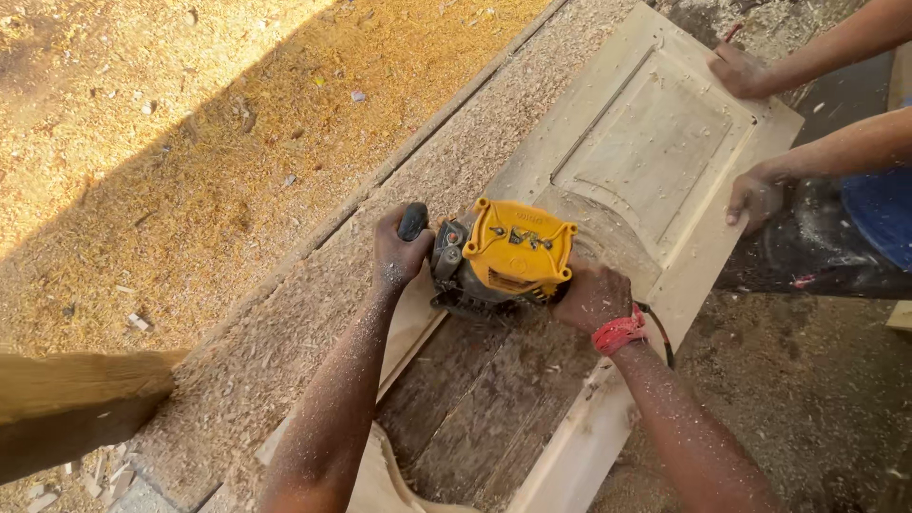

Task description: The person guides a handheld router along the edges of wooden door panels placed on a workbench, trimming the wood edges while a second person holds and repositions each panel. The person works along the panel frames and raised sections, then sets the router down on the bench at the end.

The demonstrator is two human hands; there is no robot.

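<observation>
The person's left hand (399,252) is closed around the black knob (412,221) on the left side of a yellow-topped router (513,252), its grip clamped on that knob. The right hand (594,296), with a red band (617,332) at the wrist, is wrapped over the router's right handle, its grip clamped there too. The router stands upright on a wooden door panel (655,142), at the curved lower edge of the raised, carved field. The panel lies slantwise on a bench (475,408) of dark, worn boards. Both forearms are dusted with wood chips. At the far end of the panel, a co-worker's two hands (750,195) press flat on the wood, one near the corner, one on the side rail. Sawdust (190,171) covers the floor to the left.
</observation>
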